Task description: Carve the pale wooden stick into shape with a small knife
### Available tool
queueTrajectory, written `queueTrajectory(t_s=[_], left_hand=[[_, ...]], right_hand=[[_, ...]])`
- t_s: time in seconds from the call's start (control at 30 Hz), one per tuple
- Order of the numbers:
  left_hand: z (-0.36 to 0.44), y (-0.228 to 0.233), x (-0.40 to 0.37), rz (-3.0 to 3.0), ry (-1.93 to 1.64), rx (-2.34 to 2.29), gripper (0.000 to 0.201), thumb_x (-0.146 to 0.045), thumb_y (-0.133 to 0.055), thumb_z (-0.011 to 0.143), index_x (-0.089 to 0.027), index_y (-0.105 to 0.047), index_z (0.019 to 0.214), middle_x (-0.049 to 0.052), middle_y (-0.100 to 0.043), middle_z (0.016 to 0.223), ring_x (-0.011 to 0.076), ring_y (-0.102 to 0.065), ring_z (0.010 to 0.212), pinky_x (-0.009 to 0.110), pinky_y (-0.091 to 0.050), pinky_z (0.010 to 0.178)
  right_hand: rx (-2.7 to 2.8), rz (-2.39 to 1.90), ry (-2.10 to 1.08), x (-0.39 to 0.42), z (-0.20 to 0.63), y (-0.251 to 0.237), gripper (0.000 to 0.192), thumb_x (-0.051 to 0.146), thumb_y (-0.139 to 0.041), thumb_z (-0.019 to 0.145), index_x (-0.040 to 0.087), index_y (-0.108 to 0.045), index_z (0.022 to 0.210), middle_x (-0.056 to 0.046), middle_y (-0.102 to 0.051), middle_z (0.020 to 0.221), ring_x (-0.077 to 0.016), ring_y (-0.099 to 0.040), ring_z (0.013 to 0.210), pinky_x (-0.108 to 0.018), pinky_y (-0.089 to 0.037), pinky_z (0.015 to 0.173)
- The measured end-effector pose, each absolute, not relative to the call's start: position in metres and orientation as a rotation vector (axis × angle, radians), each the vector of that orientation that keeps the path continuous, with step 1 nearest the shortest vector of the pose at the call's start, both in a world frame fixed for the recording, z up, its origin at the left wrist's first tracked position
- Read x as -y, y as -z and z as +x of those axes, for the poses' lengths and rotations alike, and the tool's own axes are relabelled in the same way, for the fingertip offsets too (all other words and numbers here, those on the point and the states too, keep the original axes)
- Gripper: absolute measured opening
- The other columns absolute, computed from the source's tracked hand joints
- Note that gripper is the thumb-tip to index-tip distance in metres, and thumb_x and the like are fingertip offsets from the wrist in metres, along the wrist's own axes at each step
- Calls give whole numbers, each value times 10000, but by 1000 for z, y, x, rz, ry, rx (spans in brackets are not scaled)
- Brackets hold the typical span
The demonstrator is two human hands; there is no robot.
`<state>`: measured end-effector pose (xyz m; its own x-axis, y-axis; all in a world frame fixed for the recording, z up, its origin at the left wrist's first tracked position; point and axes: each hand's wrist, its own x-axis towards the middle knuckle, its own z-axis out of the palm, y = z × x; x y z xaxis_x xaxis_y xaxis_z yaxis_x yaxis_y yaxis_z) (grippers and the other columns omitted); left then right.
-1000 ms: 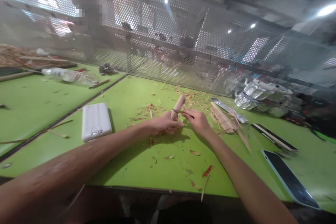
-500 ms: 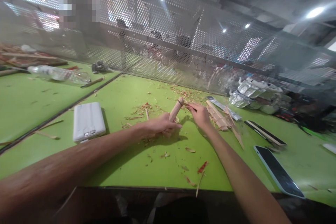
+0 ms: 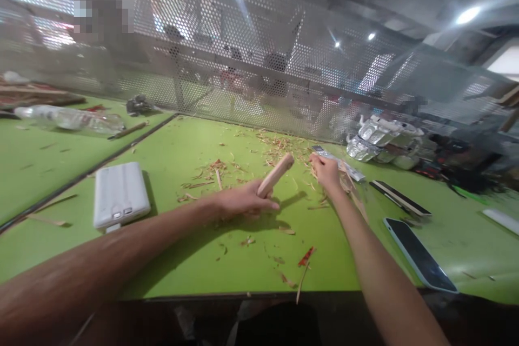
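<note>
My left hand (image 3: 247,198) is wrapped round the lower part of a pale wooden stick (image 3: 277,175), which tilts up and to the right above the table. To the right of the stick's rounded tip, my right hand (image 3: 325,172) is raised with its fingers pinched together; what they hold, if anything, is hidden. Partly behind that hand and wrist lie split wood pieces (image 3: 357,194). Curled wood shavings (image 3: 279,143) are scattered beyond the stick, and more lie around my left hand.
A white power bank (image 3: 121,192) lies left on the green table (image 3: 170,265). A phone (image 3: 419,254) and a dark flat bar (image 3: 399,198) are at right. Foil-like packs (image 3: 379,138) stand near the perforated metal screen (image 3: 243,81). A plastic bottle (image 3: 71,119) lies far left; a person (image 3: 97,21) is beyond.
My right hand has moved right, away from the stick's tip, where it held a thin tool before. The stick now leans further right. The whole view has shifted slightly.
</note>
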<state>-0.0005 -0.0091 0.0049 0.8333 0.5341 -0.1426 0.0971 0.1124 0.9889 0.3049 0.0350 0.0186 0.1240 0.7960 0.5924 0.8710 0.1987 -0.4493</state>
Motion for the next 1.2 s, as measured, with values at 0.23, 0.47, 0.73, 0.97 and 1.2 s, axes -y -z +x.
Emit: queueTrajectory(t_s=[0.23,0.47,0.73,0.97,1.2], left_hand=[[-2,-3,-4,1411,-511,-582,326,-362,-717,893,-201,-437,844,-89,-467,584,40,-418,427,187,-333,398],[5,-5,0,1585,-619,-701,270,-338,-666,909,-211,-433,862,-88,-478,583,62,-433,412,214,-380,400],[5,-15,5,1736,-619,-822,264,-326,-654,900,-217,-419,851,-46,-495,678,96,-473,507,243,-398,450],[7,-28,11,1841,-561,-949,237,-311,-624,924,-218,-419,849,-41,-471,679,109,-448,530,243,-369,450],[8,-32,9,1861,-466,-985,184,-295,-589,936,-207,-436,884,-38,-484,678,114,-465,494,253,-393,435]], right_hand=[[1803,-1447,-207,-14,243,-34,543,636,-526,924,147,-762,915,-74,-670,718,-201,-570,648,-318,-444,608],[1969,-1396,-112,4,214,-35,470,556,-483,983,208,-786,1068,-82,-753,820,-216,-613,631,-321,-448,572],[2028,-1406,232,4,220,-34,441,497,-494,1014,203,-815,1083,-127,-790,979,-261,-710,804,-316,-484,676],[1981,-1453,236,2,229,-36,473,593,-503,993,259,-804,1142,-116,-788,1060,-275,-719,892,-311,-496,685],[1966,-1417,336,-10,244,-31,487,546,-483,1021,197,-810,1117,-131,-792,1058,-265,-732,885,-314,-499,735]])
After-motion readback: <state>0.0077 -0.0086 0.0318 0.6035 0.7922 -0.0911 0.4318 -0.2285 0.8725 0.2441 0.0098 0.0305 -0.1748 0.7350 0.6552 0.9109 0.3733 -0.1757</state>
